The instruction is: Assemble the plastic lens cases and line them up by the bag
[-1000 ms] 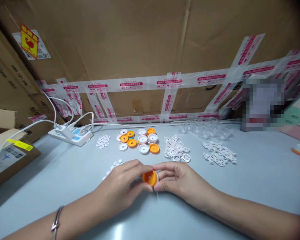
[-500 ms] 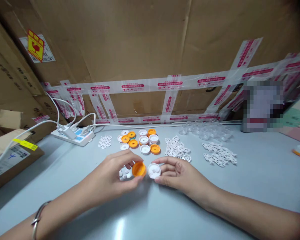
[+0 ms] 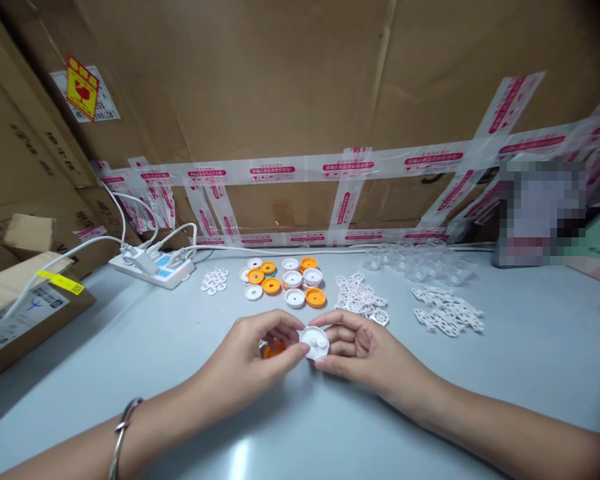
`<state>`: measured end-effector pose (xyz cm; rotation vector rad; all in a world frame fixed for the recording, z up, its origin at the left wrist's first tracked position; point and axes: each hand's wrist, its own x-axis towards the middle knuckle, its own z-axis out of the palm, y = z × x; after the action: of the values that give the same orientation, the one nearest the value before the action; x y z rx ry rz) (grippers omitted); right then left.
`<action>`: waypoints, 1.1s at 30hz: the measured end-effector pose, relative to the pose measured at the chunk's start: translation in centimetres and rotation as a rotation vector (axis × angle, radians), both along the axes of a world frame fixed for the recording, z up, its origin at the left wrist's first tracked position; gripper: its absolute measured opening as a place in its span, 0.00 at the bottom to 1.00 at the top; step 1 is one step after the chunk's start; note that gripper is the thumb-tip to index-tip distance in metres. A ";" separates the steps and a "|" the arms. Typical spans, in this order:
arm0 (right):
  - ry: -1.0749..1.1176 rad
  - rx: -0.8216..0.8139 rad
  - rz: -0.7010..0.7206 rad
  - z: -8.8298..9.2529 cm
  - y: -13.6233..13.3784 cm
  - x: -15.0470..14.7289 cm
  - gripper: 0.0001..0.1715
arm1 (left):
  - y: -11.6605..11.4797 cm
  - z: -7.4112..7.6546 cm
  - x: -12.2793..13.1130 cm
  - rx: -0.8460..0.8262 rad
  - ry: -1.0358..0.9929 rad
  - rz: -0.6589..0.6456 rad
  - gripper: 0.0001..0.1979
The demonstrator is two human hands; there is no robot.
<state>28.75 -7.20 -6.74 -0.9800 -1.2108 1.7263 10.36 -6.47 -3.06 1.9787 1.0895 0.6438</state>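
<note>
A shallow white round plastic cup with small raised knobs inside is held just above the table, its inner side facing me. My right hand grips its right edge between thumb and fingers. From the other side, my left hand has its thumb and forefinger on the cup's left edge. Behind the left thumb, partly hidden, shows an orange cup; whether the curled fingers hold it or it rests on the table, I cannot tell.
Beyond my hands lie white and orange round caps, small white pieces, white openwork parts, flat white cut-out parts and clear cups. A power strip and an opened carton are at left.
My left thumb and forefinger have gone from the orange cup to the white cup's edge. The orange cup is now mostly hidden behind the left hand. My right hand keeps its hold.
</note>
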 end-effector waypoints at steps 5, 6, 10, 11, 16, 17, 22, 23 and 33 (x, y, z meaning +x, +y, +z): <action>-0.018 0.014 0.007 0.2 -0.1 -0.1 0.23 | 0.3 -0.9 0.8 -0.210 -0.155 0.109 0.07; -0.020 0.016 0.009 0.2 -0.1 -0.1 0.23 | 0.4 -0.9 0.8 -0.219 -0.169 0.114 0.07; 0.008 0.025 0.033 0.1 -0.2 0.0 0.21 | 0.3 -0.6 0.8 -0.224 -0.187 0.114 0.08; 0.019 0.015 0.033 0.1 -0.2 0.0 0.21 | 0.3 -0.6 0.8 -0.224 -0.185 0.114 0.08; 0.036 -0.027 0.008 0.2 -0.2 0.0 0.22 | 0.2 -0.9 0.8 -0.240 -0.191 0.119 0.08; 0.036 -0.025 0.005 0.2 -0.2 0.0 0.22 | 0.2 -0.9 0.8 -0.243 -0.195 0.117 0.08; 0.056 -0.024 0.003 0.2 -0.3 0.0 0.21 | 0.1 -1.0 0.8 -0.215 -0.200 0.108 0.08; 0.061 -0.026 0.003 0.2 -0.3 0.0 0.20 | 0.1 -1.1 0.8 -0.200 -0.198 0.106 0.07; 0.060 -0.088 -0.039 0.9 -0.5 -0.2 0.19 | -0.2 -1.4 0.8 -0.118 -0.174 0.095 0.05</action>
<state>28.52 -7.66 -5.80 -0.9896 -1.0789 1.7785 11.17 -6.68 -4.49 1.7444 1.0943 0.7689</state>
